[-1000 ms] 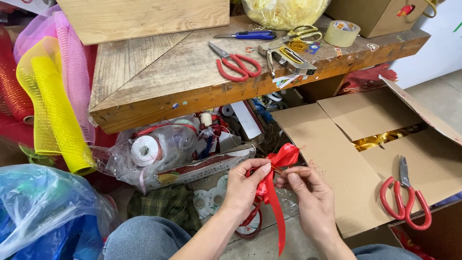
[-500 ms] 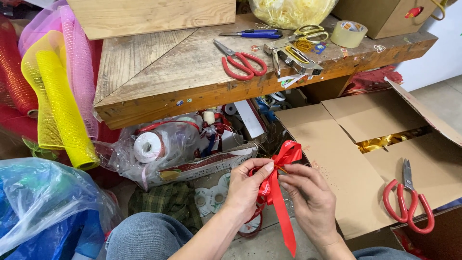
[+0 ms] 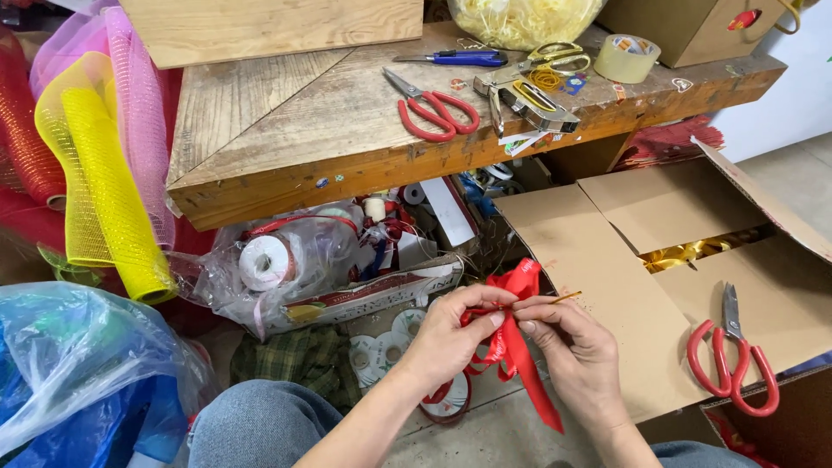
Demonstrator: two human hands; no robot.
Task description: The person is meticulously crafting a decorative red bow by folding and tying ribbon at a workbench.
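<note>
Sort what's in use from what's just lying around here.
In use:
left hand and right hand, both pinching the red ribbon bow
thin gold wire at the right fingertips

Lying about:
red scissors on the wooden bench
tape roll
red scissors on the cardboard box
yellow mesh roll

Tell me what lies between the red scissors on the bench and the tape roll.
In the head view, a metal stapler and yellow-handled scissors lie between the red scissors and the tape roll.

Worn wooden workbench (image 3: 286,130), grey concrete floor (image 3: 797,173), white wall (image 3: 793,95).
</note>
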